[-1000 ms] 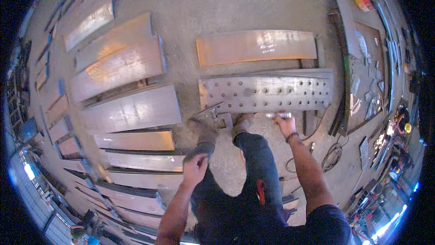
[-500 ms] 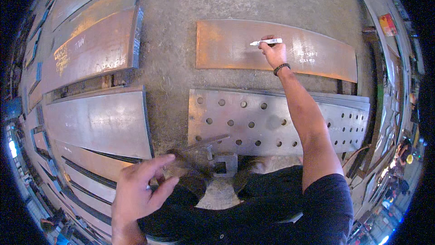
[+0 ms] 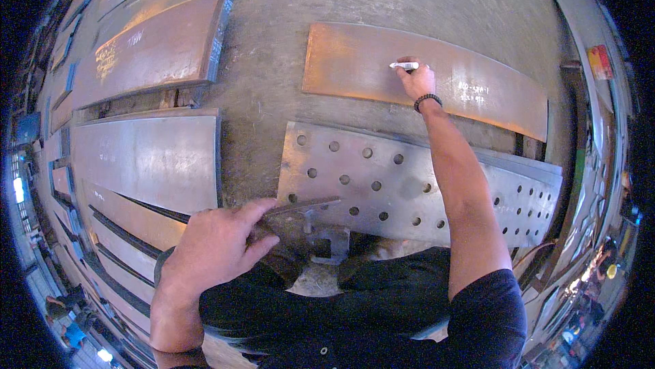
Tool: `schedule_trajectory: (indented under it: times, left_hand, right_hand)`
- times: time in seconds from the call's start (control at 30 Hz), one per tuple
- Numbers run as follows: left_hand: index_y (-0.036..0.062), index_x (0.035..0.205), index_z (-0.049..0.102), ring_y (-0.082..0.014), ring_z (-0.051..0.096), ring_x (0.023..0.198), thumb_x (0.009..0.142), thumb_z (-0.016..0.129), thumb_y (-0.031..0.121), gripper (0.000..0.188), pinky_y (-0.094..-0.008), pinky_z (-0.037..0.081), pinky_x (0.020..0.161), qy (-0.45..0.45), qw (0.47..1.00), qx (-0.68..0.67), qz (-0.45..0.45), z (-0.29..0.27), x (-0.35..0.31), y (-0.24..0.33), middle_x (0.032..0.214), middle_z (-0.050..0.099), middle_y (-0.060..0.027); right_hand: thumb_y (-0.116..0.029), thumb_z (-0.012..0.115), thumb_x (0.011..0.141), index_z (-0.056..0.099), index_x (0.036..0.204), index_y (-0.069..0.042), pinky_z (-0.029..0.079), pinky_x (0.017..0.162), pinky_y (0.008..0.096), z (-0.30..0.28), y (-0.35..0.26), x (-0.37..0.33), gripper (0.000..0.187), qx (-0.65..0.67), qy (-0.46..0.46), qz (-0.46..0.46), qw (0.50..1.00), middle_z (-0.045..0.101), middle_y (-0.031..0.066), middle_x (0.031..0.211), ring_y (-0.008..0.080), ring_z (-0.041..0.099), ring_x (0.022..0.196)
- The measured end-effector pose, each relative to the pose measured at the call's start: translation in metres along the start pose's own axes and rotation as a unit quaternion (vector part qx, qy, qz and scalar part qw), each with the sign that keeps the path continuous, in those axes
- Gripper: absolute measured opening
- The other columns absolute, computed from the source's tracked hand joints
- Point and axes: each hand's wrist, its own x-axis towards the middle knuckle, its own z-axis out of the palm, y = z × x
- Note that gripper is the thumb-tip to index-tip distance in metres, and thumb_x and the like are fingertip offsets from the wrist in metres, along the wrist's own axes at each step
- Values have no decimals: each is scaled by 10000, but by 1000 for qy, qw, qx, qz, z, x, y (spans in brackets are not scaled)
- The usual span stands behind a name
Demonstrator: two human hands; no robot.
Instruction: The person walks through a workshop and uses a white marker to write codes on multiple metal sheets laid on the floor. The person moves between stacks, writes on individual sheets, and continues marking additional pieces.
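Big gray metal plate w/ round holes [image 3: 402,198] at lower ctr of pic, rusty brown plate [image 3: 450,69] at upper rt, L hand [image 3: 222,241] at lower lt, thumb + fingers apart, R hand [image 3: 417,84] over brown plate, gripping white marker [image 3: 405,66].

The grey concrete floor [image 3: 266,48] carries many steel plates. Between one and two o'clock lies a rusty-edged plate [image 3: 355,62], with a dark support [image 3: 529,144] under its right end, toward three o'clock. Close to three o'clock is a perforated plate [image 3: 355,161]. At nine o'clock there is a smooth grey plate [image 3: 157,157]; at ten, a brown plate [image 3: 150,52] is raised on a short block [image 3: 167,98]. Narrow plates [image 3: 126,249] lie side by side at eight.
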Motion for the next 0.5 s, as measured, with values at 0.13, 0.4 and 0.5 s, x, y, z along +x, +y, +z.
schedule_trajectory:
  times: [0.13, 0.4, 0.5]
  left_hand:
    - [126, 1276, 572, -363, 675, 710, 830, 726, 300, 503, -451, 542, 668, 20, 1000, -20, -9, -5, 5, -1, 746, 682, -144]
    - [111, 1281, 575, -356, 676, 720, 828, 728, 287, 509, -440, 542, 678, 10, 1000, -3, -14, -9, 11, -4, 760, 688, -141]
    - [109, 1284, 573, -356, 675, 732, 831, 726, 285, 509, -440, 539, 684, 13, 1000, -4, -9, -10, 12, -4, 763, 687, -140]
  right_hand:
    - [-285, 707, 803, 733, 988, -142, 557, 771, 392, -6, 0, -10, 235, -6, -64, -17, 998, 730, 127, 878, 283, 710, 852]
    - [-279, 710, 792, 741, 1020, -141, 555, 760, 362, -9, 17, 2, 268, 10, -3, 23, 1000, 732, 124, 866, 256, 712, 831]
    - [-271, 715, 798, 746, 1005, -134, 555, 759, 354, -14, 20, 0, 251, 15, -20, 42, 999, 732, 124, 865, 242, 713, 828]
